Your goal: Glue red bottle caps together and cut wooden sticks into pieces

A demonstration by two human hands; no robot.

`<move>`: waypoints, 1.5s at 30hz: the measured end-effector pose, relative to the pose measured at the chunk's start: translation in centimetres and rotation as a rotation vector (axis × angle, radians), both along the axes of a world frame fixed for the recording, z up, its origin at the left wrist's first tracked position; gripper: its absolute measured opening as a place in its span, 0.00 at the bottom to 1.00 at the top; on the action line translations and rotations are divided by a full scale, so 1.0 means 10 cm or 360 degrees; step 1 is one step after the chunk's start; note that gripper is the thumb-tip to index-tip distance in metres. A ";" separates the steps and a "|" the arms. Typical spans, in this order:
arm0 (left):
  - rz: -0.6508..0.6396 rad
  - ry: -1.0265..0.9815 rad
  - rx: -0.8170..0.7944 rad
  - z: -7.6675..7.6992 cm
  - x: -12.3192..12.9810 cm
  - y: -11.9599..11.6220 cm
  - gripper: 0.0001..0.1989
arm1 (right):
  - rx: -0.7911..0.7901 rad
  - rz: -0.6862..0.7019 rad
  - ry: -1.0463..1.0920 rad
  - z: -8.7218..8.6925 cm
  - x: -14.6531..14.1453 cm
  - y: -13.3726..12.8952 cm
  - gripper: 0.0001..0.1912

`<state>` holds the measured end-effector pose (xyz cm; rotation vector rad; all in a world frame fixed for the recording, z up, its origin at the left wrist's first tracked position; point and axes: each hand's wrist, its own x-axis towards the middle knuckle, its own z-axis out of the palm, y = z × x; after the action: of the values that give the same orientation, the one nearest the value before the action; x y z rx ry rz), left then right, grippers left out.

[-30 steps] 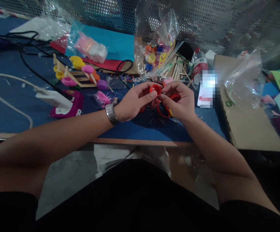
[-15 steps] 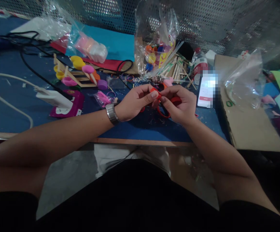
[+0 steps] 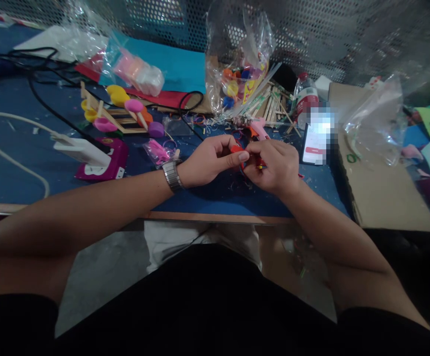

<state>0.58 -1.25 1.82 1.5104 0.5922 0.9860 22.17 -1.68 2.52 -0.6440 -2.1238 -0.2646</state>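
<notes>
A small red piece (image 3: pixel 236 148) is pinched between the thumb and fingers of my left hand (image 3: pixel 215 158), which wears a metal watch. My right hand (image 3: pixel 274 165) meets it at the fingertips, its fingers curled closed; what they hold is mostly hidden, with bits of red and yellow showing under them. Just behind the hands lies a pink glue gun (image 3: pixel 260 128) with an orange part. To the left stands a wooden stick frame (image 3: pixel 124 122) with yellow, pink, orange and purple pieces on it. A pink item in clear wrap (image 3: pixel 159 151) lies near my left wrist.
A purple power strip (image 3: pixel 116 158) with a white plug is at left. Behind are blue sheets (image 3: pixel 178 64), a plastic bag of coloured balls (image 3: pixel 232 89), wooden sticks (image 3: pixel 274 106) and a bottle (image 3: pixel 306 99). A phone (image 3: pixel 314 146) and cardboard (image 3: pixel 381 198) are at right.
My right fingers have curled in more tightly and turned over. The red scissor-like loops below the hands are now mostly hidden, and more of the pink glue gun shows.
</notes>
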 end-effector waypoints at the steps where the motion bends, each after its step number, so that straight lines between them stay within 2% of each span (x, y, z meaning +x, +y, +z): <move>1: -0.0001 0.0020 0.0015 0.01 0.00 0.00 0.35 | -0.0013 -0.0016 -0.0026 -0.01 0.00 0.00 0.07; 5: 0.0035 0.0083 0.0115 0.03 0.00 -0.03 0.35 | -0.0125 -0.0049 -0.0043 -0.01 0.00 0.00 0.07; 8: 0.0079 0.0080 0.0180 0.01 0.02 -0.03 0.35 | -0.0383 0.0025 0.0086 0.03 0.00 -0.02 0.07; 11: 0.0030 -0.0055 0.0045 -0.07 0.04 -0.01 0.36 | -0.0626 0.0107 0.0270 0.07 0.00 -0.04 0.09; 15: 0.0047 -0.0122 -0.0016 -0.14 0.05 0.02 0.36 | -0.0651 0.0243 0.0299 0.10 0.01 -0.05 0.11; 24: 0.0149 0.0068 0.0283 0.00 0.02 -0.02 0.35 | -0.0742 0.0189 0.0361 0.12 -0.03 -0.06 0.10; 35: 0.0216 0.0175 0.0420 -0.01 0.00 -0.02 0.35 | -0.0868 0.0279 0.0462 0.14 -0.02 -0.06 0.11; 45: 0.0040 0.0179 0.0312 0.03 0.01 -0.08 0.37 | -0.1295 0.0399 0.0587 0.12 -0.01 -0.02 0.20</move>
<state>0.70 -2.10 2.08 1.7445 0.6096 1.0061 22.12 -1.87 3.70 -0.7871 -1.8728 0.8367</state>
